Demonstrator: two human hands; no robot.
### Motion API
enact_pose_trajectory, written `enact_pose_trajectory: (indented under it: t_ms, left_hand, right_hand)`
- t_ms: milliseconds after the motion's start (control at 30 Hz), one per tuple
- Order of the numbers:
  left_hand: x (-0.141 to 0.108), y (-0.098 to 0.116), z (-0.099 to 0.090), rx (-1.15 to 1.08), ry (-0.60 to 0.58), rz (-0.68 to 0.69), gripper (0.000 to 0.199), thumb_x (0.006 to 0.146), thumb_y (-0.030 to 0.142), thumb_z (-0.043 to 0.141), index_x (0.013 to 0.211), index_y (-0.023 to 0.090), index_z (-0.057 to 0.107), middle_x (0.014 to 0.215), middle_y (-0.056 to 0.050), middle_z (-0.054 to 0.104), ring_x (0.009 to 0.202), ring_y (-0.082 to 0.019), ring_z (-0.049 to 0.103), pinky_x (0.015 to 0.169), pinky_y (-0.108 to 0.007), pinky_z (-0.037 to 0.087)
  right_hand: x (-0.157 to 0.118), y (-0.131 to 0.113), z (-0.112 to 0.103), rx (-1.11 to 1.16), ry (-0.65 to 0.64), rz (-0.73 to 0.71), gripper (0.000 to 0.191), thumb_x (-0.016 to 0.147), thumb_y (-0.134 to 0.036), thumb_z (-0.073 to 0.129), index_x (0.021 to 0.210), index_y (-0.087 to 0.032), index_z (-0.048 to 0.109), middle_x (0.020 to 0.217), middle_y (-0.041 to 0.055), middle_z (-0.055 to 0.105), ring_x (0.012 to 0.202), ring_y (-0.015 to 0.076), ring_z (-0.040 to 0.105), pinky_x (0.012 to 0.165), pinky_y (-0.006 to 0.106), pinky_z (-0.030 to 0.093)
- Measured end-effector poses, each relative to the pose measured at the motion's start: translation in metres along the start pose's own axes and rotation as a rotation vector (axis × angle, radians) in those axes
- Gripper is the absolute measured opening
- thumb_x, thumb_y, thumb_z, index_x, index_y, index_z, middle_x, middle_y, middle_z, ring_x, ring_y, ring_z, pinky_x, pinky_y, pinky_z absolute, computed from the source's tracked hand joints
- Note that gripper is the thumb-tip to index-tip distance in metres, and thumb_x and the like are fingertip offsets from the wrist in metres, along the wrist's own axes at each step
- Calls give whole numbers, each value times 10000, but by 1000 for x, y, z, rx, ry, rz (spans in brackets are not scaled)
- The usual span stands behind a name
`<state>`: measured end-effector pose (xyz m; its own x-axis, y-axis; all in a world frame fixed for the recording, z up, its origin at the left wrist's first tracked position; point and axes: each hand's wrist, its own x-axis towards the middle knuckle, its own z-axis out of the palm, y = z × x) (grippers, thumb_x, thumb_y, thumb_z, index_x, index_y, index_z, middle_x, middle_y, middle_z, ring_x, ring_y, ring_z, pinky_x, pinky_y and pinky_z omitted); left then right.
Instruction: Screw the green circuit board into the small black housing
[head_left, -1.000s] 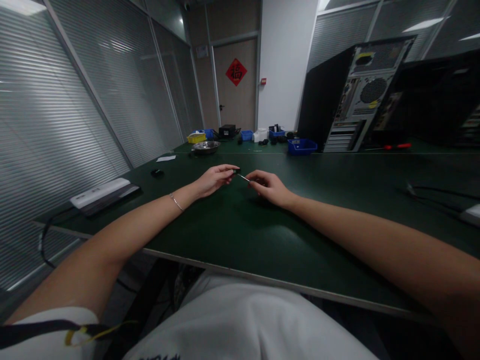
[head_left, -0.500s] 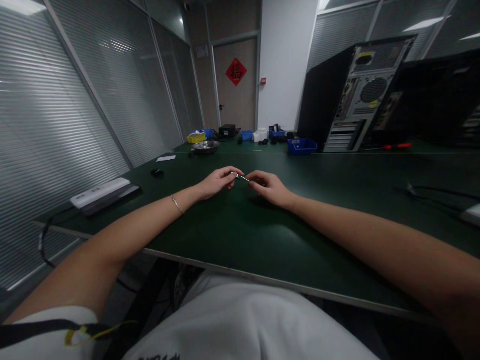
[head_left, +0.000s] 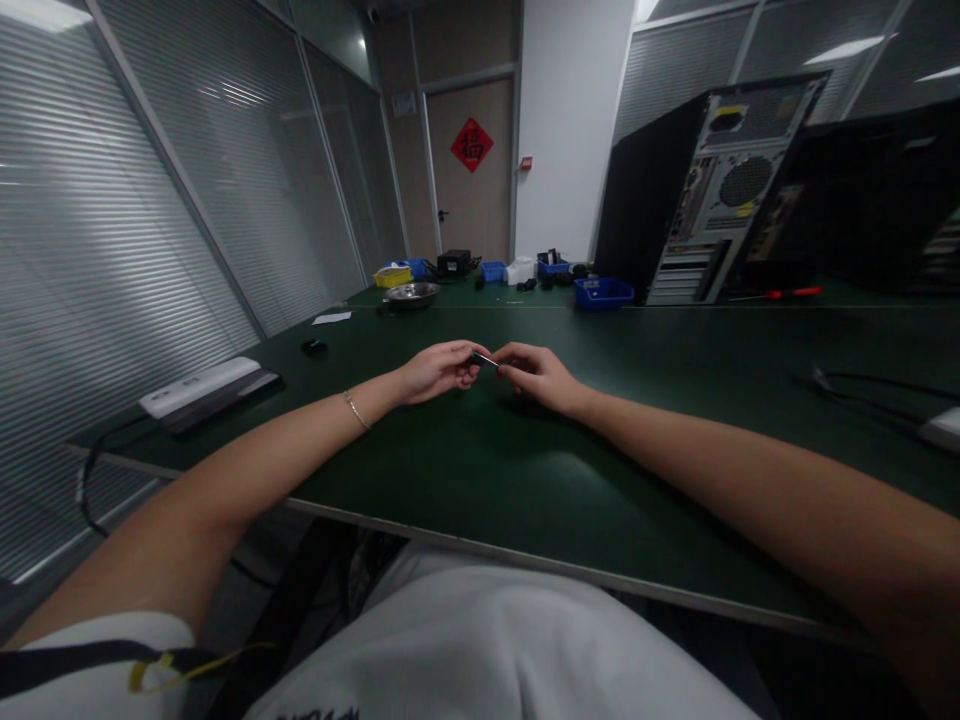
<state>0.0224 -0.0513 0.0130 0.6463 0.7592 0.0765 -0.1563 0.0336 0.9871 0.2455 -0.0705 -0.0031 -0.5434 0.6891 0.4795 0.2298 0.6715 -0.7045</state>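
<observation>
Above the middle of the green table (head_left: 480, 470), my two hands meet at a small slim object, too small to name. My left hand (head_left: 439, 372), palm turned partly up, pinches its small dark piece (head_left: 478, 357) between thumb and fingertips. From there a thin silvery rod (head_left: 491, 363) runs to my right hand (head_left: 541, 376), whose thumb and forefinger are closed on its other end. Whether dark piece and rod are one thing, I cannot tell. The right fingers hide the rod's far end.
At left lie a white-and-black device (head_left: 206, 390) with a cable and a black mouse-like object (head_left: 314, 347). A metal bowl (head_left: 411, 294), blue bin (head_left: 604, 294) and computer tower (head_left: 705, 200) stand farther back. A red-handled tool (head_left: 793, 293) lies right.
My left hand has rolled, its palm now facing up more, and the piece in its fingertips shows dark instead of pale. The right hand has barely moved.
</observation>
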Motion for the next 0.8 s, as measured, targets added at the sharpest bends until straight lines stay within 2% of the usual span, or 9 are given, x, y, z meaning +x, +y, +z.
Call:
enact_pose_trajectory:
  t_ms: [133, 267, 367, 500, 667, 800]
  left_hand:
    - [1, 3, 0, -47, 18, 9, 232, 883, 225, 566, 1067, 104, 641, 771, -74, 584, 669, -140, 542, 621, -261, 427]
    - [6, 12, -17, -96, 109, 78, 264, 916, 294, 517, 1049, 108, 649, 757, -69, 583, 631, -137, 548, 595, -253, 443]
    - [7, 21, -43, -132, 233, 138, 321, 934, 361, 478, 1011, 106, 657, 729, -67, 585, 605, -140, 563, 571, -249, 459]
    - [1, 35, -87, -185, 458, 220, 242, 954, 254, 459, 1023, 105, 637, 738, -52, 605, 610, -132, 584, 564, -246, 484]
    - [-14, 55, -142, -283, 789, 343, 219, 928, 288, 541, 1061, 120, 590, 943, -52, 631, 722, -138, 617, 622, -285, 536]
    - [-34, 71, -173, -336, 995, 467, 275, 918, 282, 557, 1151, 136, 568, 1100, -88, 613, 889, -193, 631, 742, -366, 551]
  right_hand:
    - [-1, -2, 0, 5, 8, 11, 206, 948, -296, 547, 1063, -132, 593, 848, 9, 627, 605, 98, 586, 531, 233, 504]
    - [0, -2, -1, -5, 23, 25, 209, 948, -297, 546, 1068, -133, 592, 856, 12, 627, 629, 107, 597, 551, 245, 514]
    - [0, -1, -1, -14, 24, 31, 211, 946, -296, 550, 1073, -134, 594, 888, 22, 634, 675, 122, 615, 588, 267, 530]
    - [0, 1, -1, -28, 24, 27, 215, 944, -295, 552, 1082, -135, 596, 923, 32, 640, 721, 136, 628, 628, 291, 541]
    - [0, 0, -2, -38, 21, 26, 213, 943, -291, 553, 1082, -136, 599, 921, 31, 641, 729, 139, 630, 638, 296, 540]
    - [0, -2, -2, -46, 21, 27, 208, 940, -288, 556, 1074, -135, 602, 917, 30, 642, 718, 136, 625, 633, 293, 535]
